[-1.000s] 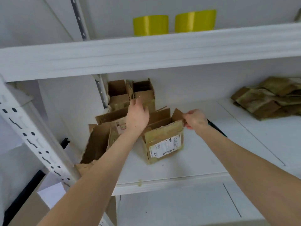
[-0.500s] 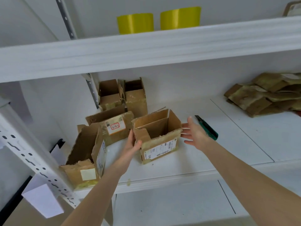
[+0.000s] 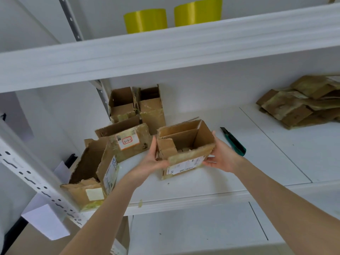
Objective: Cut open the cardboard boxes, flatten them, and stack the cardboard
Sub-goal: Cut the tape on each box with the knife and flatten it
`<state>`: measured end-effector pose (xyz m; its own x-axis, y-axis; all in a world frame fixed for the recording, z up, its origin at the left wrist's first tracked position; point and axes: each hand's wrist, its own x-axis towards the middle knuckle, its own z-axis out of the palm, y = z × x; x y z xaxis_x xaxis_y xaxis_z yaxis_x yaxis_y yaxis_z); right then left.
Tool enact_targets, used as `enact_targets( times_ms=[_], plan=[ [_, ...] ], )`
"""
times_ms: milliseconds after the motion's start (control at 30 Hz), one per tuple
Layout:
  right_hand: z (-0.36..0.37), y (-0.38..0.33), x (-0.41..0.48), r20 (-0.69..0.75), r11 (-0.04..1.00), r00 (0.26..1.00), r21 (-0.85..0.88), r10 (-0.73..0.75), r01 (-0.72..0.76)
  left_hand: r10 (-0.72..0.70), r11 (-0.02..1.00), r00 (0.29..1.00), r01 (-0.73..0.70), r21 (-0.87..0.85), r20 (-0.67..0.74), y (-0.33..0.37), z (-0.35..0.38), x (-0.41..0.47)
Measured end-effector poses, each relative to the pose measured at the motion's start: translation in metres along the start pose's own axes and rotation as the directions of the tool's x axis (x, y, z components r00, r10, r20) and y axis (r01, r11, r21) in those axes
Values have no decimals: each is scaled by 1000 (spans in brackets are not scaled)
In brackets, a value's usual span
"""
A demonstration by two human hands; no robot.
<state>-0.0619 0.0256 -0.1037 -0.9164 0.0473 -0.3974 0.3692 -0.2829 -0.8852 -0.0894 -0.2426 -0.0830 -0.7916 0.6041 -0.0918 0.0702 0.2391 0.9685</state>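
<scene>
A small open cardboard box with a barcode label on its front stands mid-shelf, its flaps up. My left hand grips its left side. My right hand grips its right side, thumb at the top corner and fingers under the front edge. A green utility knife lies on the shelf just right of my right hand. A stack of flattened cardboard lies at the far right of the shelf.
To the left are an open torn box, a box with a red-bordered label and two upright open boxes at the back. Two yellow tape rolls stand on the upper shelf. A white perforated upright crosses the lower left.
Both hands came down from the box's top flaps and closed in on its two sides. The knife, hidden a second ago by my right hand, now shows.
</scene>
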Motion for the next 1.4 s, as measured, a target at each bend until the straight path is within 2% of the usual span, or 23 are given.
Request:
enact_targets(
  times_ms=[67, 167, 233, 267, 367, 433, 567, 633, 700, 800, 867, 900, 967, 1000, 1033, 1100, 1167, 1200, 1267, 1333, 1400],
  plan=[
    [-3, 2, 0, 14, 997, 1000, 73, 2, -3, -17, 996, 1000, 18, 86, -11, 11, 6, 4],
    [4, -1, -2, -12, 999, 1000, 39, -4, 4, -9, 990, 958, 49, 135, -285, 27, 10, 14],
    [8, -4, -2, -20, 994, 999, -95, -48, 46, -129, 990, 891, 139, -10, -436, 34, 6, 25],
    [10, -5, -4, -10, 985, 997, -152, -79, 76, -230, 973, 857, 203, -107, -461, 36, 2, 30],
    [11, -5, -6, 53, 976, 994, -189, -99, 108, -451, 885, 787, 332, -326, -421, 37, -8, 38],
    [13, -6, -6, 63, 983, 994, -152, -92, 100, -486, 854, 785, 333, -401, -383, 32, -12, 44],
    [23, -18, -9, -147, 996, 989, -84, -10, -2, -356, 899, 851, 200, -389, -387, 26, -14, 47],
    [27, -25, -8, -191, 999, 981, -46, -8, -1, -283, 950, 871, 197, -242, -401, 24, -12, 46],
    [31, -28, -8, -198, 994, 977, -90, -73, 56, -195, 981, 888, 174, -89, -416, 21, -9, 45],
    [40, -24, -3, -243, 972, 952, -189, -186, 142, -38, 967, 879, 152, 203, -475, 20, -4, 49],
    [45, -21, 3, -295, 958, 924, -219, -243, 182, 63, 856, 865, 209, 472, -498, 22, 2, 51],
    [47, -20, 6, -313, 954, 912, -225, -264, 199, 143, 739, 860, 237, 631, -490, 22, 5, 52],
    [50, -19, 12, -327, 947, 900, -235, -289, 219, 318, 421, 857, 255, 870, -405, 24, 10, 59],
    [51, -19, 14, -327, 945, 897, -239, -296, 224, 368, 289, 866, 239, 927, -338, 25, 12, 64],
    [50, -19, 16, -326, 943, 896, -244, -301, 228, 384, 207, 880, 213, 955, -279, 26, 14, 70],
    [47, -18, 18, -334, 928, 888, -300, -318, 219, 350, 156, 913, 164, 974, -210, 32, 18, 83],
    [33, -18, 21, -371, 832, 847, -536, -381, 139, 313, 175, 931, 140, 975, -190, 36, 20, 94],
    [23, -17, 22, -374, 729, 822, -681, -429, 71, 315, 176, 931, 134, 975, -185, 36, 21, 99],
    [1, -12, 25, -338, 448, 807, -888, -484, -103, 322, 149, 932, 127, 981, -170, 34, 24, 105],
    [-18, -5, 31, -322, 218, 832, -944, -452, -248, 306, 122, 938, 129, 984, -160, 31, 25, 111],
    [-31, 2, 37, -355, 132, 839, -935, -412, -330, 285, 114, 945, 135, 984, -162, 31, 25, 118]
  ],
)
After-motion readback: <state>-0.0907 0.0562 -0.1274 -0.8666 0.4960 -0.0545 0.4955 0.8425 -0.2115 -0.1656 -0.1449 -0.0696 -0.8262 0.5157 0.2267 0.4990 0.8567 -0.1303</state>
